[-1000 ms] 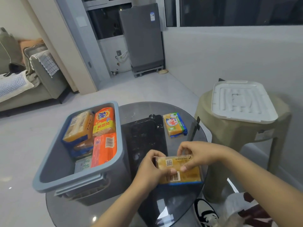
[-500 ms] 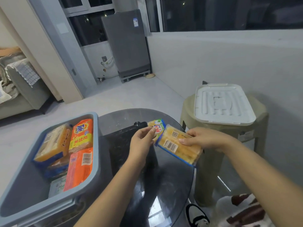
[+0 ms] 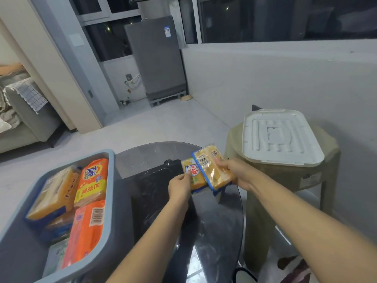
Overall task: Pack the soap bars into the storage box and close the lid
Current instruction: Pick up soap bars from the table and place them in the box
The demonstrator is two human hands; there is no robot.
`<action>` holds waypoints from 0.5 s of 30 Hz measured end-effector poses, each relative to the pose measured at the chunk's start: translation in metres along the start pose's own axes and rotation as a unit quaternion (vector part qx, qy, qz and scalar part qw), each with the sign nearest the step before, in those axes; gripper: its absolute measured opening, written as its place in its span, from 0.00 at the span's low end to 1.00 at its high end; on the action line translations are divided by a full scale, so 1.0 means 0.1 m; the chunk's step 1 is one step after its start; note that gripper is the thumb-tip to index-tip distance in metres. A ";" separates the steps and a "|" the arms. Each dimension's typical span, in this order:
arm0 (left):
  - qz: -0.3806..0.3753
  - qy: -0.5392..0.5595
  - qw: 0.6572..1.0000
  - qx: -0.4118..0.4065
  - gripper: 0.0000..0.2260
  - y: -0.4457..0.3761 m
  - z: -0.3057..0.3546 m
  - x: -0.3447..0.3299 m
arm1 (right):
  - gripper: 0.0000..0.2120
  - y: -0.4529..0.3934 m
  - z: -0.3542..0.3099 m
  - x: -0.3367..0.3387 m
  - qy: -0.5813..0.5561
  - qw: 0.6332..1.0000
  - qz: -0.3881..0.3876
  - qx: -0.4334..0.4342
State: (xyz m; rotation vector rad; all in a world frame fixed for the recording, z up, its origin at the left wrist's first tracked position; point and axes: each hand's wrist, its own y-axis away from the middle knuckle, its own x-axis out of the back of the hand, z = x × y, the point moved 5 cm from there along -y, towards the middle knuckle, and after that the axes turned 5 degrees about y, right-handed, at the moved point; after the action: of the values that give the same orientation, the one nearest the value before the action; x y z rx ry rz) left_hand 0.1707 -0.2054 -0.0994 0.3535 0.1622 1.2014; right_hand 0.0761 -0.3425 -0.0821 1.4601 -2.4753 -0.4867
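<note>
A grey-blue storage box (image 3: 111, 203) stands open at the left of the round glass table (image 3: 222, 221), with several wrapped soap bars inside, among them an orange Tide bar (image 3: 92, 180). My right hand (image 3: 236, 173) grips a yellow soap bar in a blue-edged wrapper (image 3: 212, 168), barcode side up, above the table's far right. My left hand (image 3: 180, 185) pinches the near end of a second yellow soap bar (image 3: 192, 173) that lies right beside the first. The white lid (image 3: 279, 137) rests on a beige stool to the right.
The beige plastic stool (image 3: 289, 176) stands close to the table's right edge. A black tray (image 3: 151, 193) lies on the table between box and hands. A grey fridge (image 3: 157, 56) stands at the back, a sofa (image 3: 24, 111) at far left, a shoe (image 3: 242, 275) on the floor.
My right hand carried its soap bar from near my body out to the far right of the table. My left hand let go of it and closed on the second bar there.
</note>
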 end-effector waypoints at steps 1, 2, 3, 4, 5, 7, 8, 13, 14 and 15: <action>0.005 0.011 1.000 0.009 0.13 -0.01 0.00 -0.01 | 0.14 -0.04 0.02 -0.03 -0.018 1.000 0.001 -0.007; 0.008 0.024 1.000 0.018 0.12 -0.01 0.00 -0.01 | 0.13 -0.06 0.04 -0.04 -0.037 0.999 0.002 -0.010; 0.009 0.034 0.999 0.022 0.11 -0.01 0.00 -0.03 | 0.13 -0.09 0.05 -0.05 -0.054 0.999 -0.001 -0.011; 0.004 0.042 0.999 0.019 0.10 0.00 0.01 -0.04 | 0.13 -0.10 0.05 -0.06 -0.065 0.998 -0.006 -0.011; -0.001 0.047 0.999 0.012 0.10 0.01 0.03 -0.06 | 0.13 -0.11 0.05 -0.06 -0.071 0.997 -0.012 -0.012; -0.013 0.046 0.999 0.000 0.12 0.04 0.07 -0.10 | 0.13 -0.10 0.05 -0.06 -0.070 0.997 -0.020 -0.009; -0.017 0.042 0.999 -0.007 0.13 0.07 0.09 -0.11 | 0.13 -0.09 0.05 -0.06 -0.068 0.997 -0.023 -0.006; -0.019 0.103 0.994 -0.014 0.17 0.24 0.21 0.01 | 0.13 0.04 -0.06 -0.05 -0.068 0.996 -0.034 0.035; -0.018 0.121 0.992 -0.022 0.17 0.30 0.25 0.04 | 0.13 0.08 -0.10 -0.06 -0.070 0.996 -0.035 0.047; -0.017 0.138 0.990 -0.032 0.17 0.36 0.29 0.08 | 0.13 0.13 -0.14 -0.06 -0.074 0.995 -0.037 0.060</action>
State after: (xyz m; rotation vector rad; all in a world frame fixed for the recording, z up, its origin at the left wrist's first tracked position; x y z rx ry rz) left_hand 0.1512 -0.1918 -0.0590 0.1274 0.3666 1.2156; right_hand 0.0739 -0.3339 -0.0642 1.6217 -2.6134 -0.4832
